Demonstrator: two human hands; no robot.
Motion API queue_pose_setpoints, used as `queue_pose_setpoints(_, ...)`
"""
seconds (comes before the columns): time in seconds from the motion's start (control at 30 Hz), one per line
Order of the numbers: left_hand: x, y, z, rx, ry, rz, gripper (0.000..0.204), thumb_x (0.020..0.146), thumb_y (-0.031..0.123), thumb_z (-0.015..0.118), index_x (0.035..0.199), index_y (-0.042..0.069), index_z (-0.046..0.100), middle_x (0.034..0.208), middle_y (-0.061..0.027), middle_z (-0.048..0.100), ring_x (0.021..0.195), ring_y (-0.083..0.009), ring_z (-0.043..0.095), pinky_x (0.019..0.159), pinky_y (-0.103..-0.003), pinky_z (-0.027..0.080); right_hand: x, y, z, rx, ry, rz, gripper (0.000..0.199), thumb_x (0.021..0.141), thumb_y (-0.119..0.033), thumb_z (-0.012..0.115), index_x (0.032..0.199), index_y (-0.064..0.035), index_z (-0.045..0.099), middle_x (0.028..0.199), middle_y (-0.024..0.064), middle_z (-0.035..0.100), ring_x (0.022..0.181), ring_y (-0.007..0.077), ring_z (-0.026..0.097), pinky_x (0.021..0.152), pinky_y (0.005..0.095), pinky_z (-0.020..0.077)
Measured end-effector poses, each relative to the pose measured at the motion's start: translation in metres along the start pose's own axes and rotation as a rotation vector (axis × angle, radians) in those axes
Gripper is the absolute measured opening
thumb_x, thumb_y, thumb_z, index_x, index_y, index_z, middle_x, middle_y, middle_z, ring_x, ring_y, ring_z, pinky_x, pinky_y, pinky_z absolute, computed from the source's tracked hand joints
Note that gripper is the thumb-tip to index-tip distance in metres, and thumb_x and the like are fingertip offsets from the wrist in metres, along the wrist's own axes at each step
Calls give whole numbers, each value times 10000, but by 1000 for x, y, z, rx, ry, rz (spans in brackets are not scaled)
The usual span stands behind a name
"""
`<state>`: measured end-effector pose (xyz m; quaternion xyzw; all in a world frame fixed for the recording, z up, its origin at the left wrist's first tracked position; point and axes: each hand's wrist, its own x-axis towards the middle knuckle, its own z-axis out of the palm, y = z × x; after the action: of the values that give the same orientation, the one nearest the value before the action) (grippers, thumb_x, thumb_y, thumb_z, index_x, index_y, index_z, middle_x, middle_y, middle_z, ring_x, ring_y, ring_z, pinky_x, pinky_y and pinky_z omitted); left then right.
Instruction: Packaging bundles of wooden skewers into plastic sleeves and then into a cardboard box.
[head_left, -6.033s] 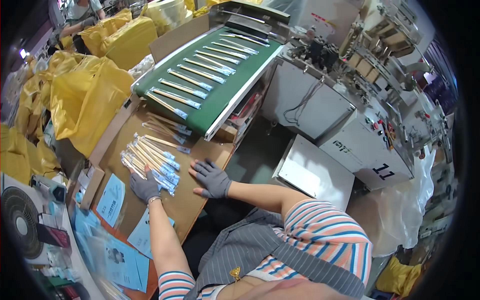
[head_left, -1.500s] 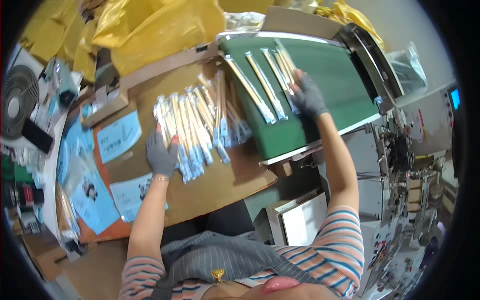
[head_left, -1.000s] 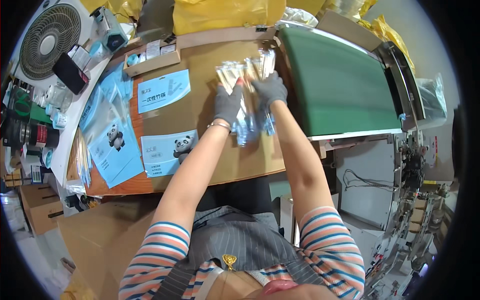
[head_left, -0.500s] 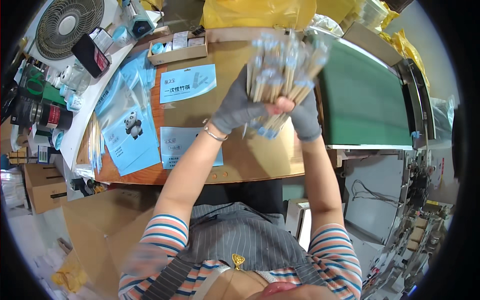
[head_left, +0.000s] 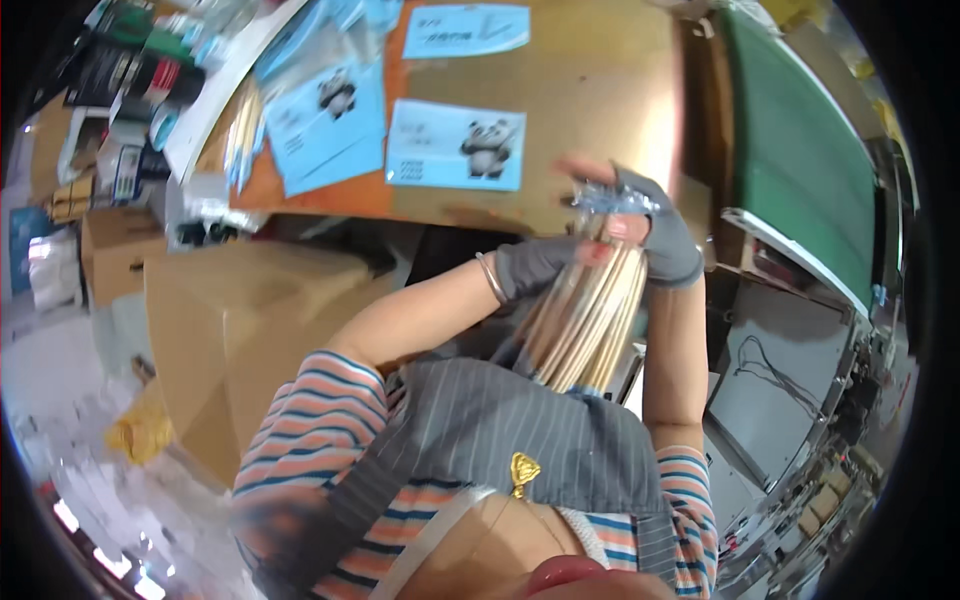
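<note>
A thick bundle of wrapped chopsticks (head_left: 592,318) hangs slanting in front of my apron, its blue-marked lower ends close to the cloth. My right hand (head_left: 665,235), in a grey fingerless glove, grips the upper end, thumb across the sticks and fingers blurred behind them. Against the bundle's left side, my left hand (head_left: 545,268), gloved alike, closes on the sticks with its fingertips; part of it is hidden. Clear wrapper ends (head_left: 612,200) bunch up between the right thumb and fingers. Beyond the hands, a blue panda-print bag (head_left: 440,150) lies flat on the table.
The brown tabletop (head_left: 590,100) carries another blue bag (head_left: 465,32) and a stack of blue bags (head_left: 330,130) at left. Loose wrapped chopsticks (head_left: 243,135) lie beside that stack. A green conveyor belt (head_left: 800,150) runs at right. An open cardboard box (head_left: 255,330) stands at lower left.
Both hands have brought the chopstick bundle from above the table back toward my body and lower, its sticks now slanting down toward the apron. The view has shifted nearer to me.
</note>
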<state>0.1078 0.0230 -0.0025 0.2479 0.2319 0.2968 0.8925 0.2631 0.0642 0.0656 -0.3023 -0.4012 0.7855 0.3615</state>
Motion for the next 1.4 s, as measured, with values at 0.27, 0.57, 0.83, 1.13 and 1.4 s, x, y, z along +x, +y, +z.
queue_pose_setpoints(0.27,-90,45,-113,2193,655,603,871,689,590,701,1281,-8,478,1305,-222,478,1242,-373,431,996,-413,382,-8,70,-7,350,-5,-46,148,776,-178,605,749,-38,565,723,117,596,788,279,597,806,395,485)
queue_pose_setpoints(0.57,-100,11,-126,2135,702,584,196,839,275,628,894,87,616,834,-72,660,748,-273,643,604,-384,495,-13,73,3,182,0,-31,219,801,-214,630,923,-36,591,771,88,571,865,285,587,785,350,483)
queue_pose_setpoints(0.83,-39,10,-121,1721,734,303,396,912,414,526,792,43,593,764,-178,623,750,-372,609,647,-453,459,1,57,32,70,13,89,522,778,-187,594,1230,66,534,788,77,606,830,233,601,801,316,480)
queue_pose_setpoints(1.13,-33,9,-110,1473,650,469,308,863,314,633,772,20,623,662,-167,592,620,-317,586,577,-377,446,8,67,28,46,34,115,550,784,-192,583,1245,101,512,839,123,623,827,218,614,783,296,472)
queue_pose_setpoints(1.4,-3,2,-90,1384,804,490,315,914,315,497,860,40,640,790,-224,629,734,-390,610,636,-464,454,6,83,8,37,96,111,658,779,-174,591,1329,125,389,803,125,622,801,213,612,773,295,474)
